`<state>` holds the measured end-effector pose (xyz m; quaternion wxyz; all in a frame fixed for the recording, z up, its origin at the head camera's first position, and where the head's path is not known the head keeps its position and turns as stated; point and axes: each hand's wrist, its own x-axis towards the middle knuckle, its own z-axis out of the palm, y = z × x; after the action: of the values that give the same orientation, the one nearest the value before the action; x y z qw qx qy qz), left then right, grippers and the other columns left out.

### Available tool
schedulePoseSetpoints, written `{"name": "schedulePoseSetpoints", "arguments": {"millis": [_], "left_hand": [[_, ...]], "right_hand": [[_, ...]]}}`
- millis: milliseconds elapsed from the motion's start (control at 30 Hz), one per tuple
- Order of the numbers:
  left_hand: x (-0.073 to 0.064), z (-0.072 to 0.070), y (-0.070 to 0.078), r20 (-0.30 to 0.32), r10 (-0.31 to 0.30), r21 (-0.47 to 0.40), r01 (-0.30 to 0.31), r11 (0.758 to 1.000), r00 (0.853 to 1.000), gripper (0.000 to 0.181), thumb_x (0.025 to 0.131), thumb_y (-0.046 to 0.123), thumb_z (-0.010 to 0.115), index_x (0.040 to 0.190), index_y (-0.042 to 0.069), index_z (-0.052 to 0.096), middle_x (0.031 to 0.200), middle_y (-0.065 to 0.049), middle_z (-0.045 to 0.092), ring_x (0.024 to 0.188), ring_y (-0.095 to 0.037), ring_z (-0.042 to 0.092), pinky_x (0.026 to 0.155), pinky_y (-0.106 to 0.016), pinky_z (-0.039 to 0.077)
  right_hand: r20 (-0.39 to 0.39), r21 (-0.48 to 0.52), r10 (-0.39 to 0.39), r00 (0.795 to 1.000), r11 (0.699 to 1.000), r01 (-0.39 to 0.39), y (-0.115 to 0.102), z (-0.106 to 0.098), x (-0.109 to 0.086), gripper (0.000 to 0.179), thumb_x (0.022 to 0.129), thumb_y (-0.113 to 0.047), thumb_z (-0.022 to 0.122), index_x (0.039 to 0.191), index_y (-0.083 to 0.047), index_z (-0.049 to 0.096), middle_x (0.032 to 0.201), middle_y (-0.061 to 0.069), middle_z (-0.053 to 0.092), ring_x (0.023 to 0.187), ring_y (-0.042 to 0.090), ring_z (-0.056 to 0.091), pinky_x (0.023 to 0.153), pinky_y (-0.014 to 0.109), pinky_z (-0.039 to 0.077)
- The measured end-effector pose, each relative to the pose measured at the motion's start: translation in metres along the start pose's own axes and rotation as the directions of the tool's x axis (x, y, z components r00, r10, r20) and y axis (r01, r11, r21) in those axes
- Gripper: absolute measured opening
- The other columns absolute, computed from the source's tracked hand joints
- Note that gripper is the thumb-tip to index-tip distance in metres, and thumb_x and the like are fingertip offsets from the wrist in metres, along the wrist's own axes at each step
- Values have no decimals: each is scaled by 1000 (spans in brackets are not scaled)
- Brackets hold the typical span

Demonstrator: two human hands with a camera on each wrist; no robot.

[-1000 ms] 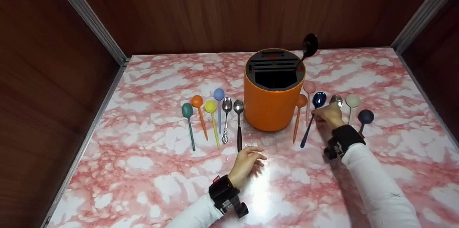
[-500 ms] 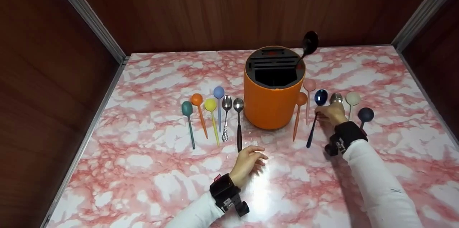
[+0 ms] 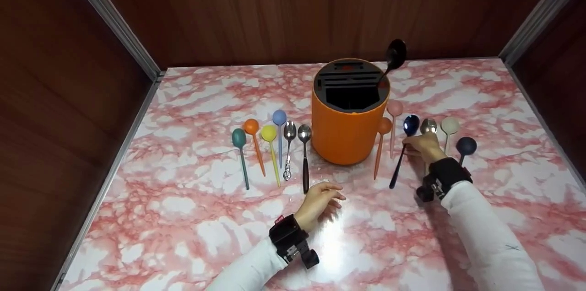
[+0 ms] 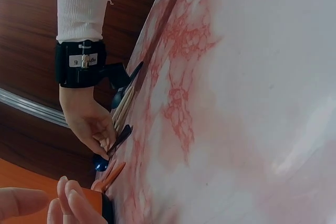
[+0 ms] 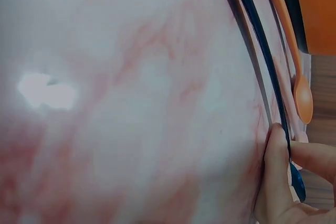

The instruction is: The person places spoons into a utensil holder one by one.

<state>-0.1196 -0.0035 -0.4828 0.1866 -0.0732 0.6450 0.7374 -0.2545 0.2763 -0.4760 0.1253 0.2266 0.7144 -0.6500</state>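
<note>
Progress, as judged from the layout: one black spoon [image 3: 396,54] stands in the holder [image 3: 348,137], bowl up and tilted; twelve spoons lie out on the table [image 3: 178,240], six each side. Blue spoon [image 3: 410,125] is on the right side and in hand, not in the holder. Right hand [image 3: 422,145]: thumb and finger closed in a pinch on its handle just below the bowl; whether the handle is fully off the table, cannot tell. Left hand [image 3: 319,202]: fingers loosely bent, holding nothing, near the lower end of the dark-handled spoon [image 3: 305,163].

Materials: blue spoon glossy, metal-like, oval bowl, long slim handle. Holder a smooth orange cylinder, black slotted top with one wide opening. Green spoon [image 3: 239,138], yellow spoon [image 3: 269,133] and pink spoon [image 3: 394,108] look matt, perhaps plastic; yellow and pink bowls rounder. Ornate spoon [image 3: 290,131] shiny silver, handle end patterned. Table surface marbled pink and white, glossy under the light
</note>
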Motion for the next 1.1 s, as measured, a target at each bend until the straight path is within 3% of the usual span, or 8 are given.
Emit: {"name": "schedulePoseSetpoints", "arguments": {"millis": [300,567,800,900,1100], "left_hand": [[7,2,4,69,-29,34,27,999,997,25,88,-5,51,109,-12,62,84,-12,69,52,-7,54,40,-15,44],[13,8,8,74,-43,52,40,998,996,26,87,-6,52,109,-14,62,82,-10,67,56,-9,57,54,-22,57],[17,14,11,90,-94,88,86,992,991,25,89,-4,53,110,-11,64,91,-18,68,58,-11,58,55,-29,58],[18,16,12,103,-90,87,81,993,991,24,89,-4,53,110,-11,64,92,-19,68,60,-13,59,58,-31,60],[19,20,11,124,-71,81,62,995,990,25,89,-5,53,110,-12,63,93,-21,69,64,-16,63,64,-34,61]], "right_hand": [[95,71,29,995,997,-36,3,0,-10,4,91,6,53,89,4,56,64,0,62,58,8,61,63,21,58],[156,69,16,988,997,-27,6,2,-25,2,93,0,56,92,2,57,69,0,64,64,8,64,68,20,58],[237,121,-27,971,993,-2,11,0,-38,24,95,-2,54,78,-8,69,72,-1,65,68,8,62,70,18,57],[271,175,-33,962,984,-15,12,2,-43,24,96,1,54,78,-6,69,73,1,66,69,9,63,73,20,57],[276,153,-44,960,988,2,16,6,-51,22,96,1,53,80,-4,67,73,0,63,69,8,62,74,21,57]]}}
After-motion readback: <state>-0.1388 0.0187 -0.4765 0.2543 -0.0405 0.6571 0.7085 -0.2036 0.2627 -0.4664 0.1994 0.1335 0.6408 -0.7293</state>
